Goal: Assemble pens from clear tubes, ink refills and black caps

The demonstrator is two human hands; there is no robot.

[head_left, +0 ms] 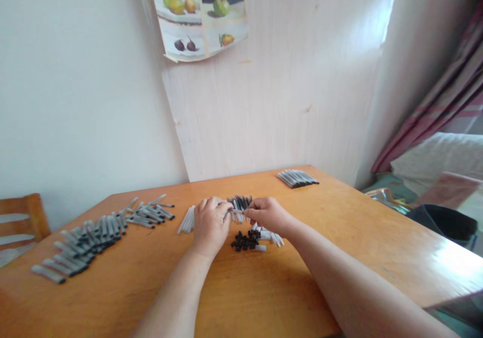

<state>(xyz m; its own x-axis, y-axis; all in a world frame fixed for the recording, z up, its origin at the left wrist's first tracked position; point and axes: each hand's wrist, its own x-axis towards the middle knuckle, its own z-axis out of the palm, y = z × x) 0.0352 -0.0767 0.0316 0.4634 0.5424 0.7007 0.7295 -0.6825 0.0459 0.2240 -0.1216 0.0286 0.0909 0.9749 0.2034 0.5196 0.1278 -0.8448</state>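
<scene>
Pinching one slim grey plastic tube (237, 211) between closed left hand (211, 222) and closed right hand (266, 213), near small black caps (245, 240).

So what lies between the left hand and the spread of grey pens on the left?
In the head view, a small bunch of pale tubes lies right beside the left hand, then a strip of bare table before the grey pens begin.

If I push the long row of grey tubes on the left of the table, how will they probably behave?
The grey tubes look slim and round, so on the smooth wooden table they would probably roll apart. They seem stiff, light plastic, likely easy to lift without bending.
</scene>
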